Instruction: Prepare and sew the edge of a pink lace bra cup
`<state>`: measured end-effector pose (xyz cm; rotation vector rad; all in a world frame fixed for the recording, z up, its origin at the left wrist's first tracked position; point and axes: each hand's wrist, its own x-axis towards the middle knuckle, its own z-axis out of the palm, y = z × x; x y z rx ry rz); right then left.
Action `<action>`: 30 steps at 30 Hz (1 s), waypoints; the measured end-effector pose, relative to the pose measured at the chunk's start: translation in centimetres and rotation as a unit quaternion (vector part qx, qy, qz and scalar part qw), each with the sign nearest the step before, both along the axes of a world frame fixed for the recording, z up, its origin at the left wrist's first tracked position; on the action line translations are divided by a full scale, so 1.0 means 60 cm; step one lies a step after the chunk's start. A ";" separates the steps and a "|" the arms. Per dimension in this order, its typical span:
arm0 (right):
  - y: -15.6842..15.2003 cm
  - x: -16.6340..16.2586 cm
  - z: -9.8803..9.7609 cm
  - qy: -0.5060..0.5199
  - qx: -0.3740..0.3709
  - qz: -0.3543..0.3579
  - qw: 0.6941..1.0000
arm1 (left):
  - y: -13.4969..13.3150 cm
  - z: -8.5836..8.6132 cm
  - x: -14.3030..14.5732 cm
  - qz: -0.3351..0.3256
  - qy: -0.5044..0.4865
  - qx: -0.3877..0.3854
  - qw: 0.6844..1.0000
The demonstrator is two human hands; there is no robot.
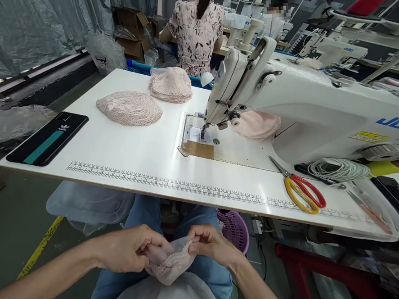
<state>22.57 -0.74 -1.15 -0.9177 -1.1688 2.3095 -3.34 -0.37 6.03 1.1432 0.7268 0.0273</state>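
Note:
Over my lap I hold a pale pink piece of lace-edged fabric [172,264], stretched between both hands. My left hand [134,249] is closed on its left end, some fingers tucked behind the sheer cloth. My right hand [210,246] pinches the right end of the lace edge between thumb and fingers. On the table above lie a pile of pink lace pieces [129,108] and a stack of pink fabric pieces [171,85]. Another pink fabric piece [257,123] rests under the arm of the white sewing machine [297,89].
Scissors with red and yellow handles [301,190] lie near the table's front edge, beside a coil of pale cord [338,170]. A phone [48,138] sits at the left corner. Below the table stands a purple basket [236,232]. A person [195,32] sits beyond the table.

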 end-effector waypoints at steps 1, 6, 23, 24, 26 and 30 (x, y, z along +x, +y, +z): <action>-0.001 0.000 0.000 0.003 0.000 -0.004 1.000 | 0.001 -0.002 -0.001 0.000 0.001 -0.006 1.000; -0.002 0.006 -0.011 0.012 0.002 -0.039 0.999 | -0.002 -0.021 0.002 0.054 0.000 -0.041 0.998; -0.006 0.024 -0.029 0.007 -0.002 -0.063 0.998 | -0.011 -0.032 -0.011 0.085 0.008 -0.065 0.994; -0.006 0.022 -0.027 0.006 0.000 -0.061 0.998 | -0.010 -0.029 -0.010 0.082 0.003 -0.067 0.994; -0.007 0.019 -0.022 0.003 0.004 -0.054 0.999 | -0.011 -0.023 -0.003 0.078 -0.007 -0.066 0.995; -0.008 0.014 -0.012 -0.007 0.018 -0.042 0.999 | -0.021 -0.021 0.020 0.115 -0.004 -0.076 0.990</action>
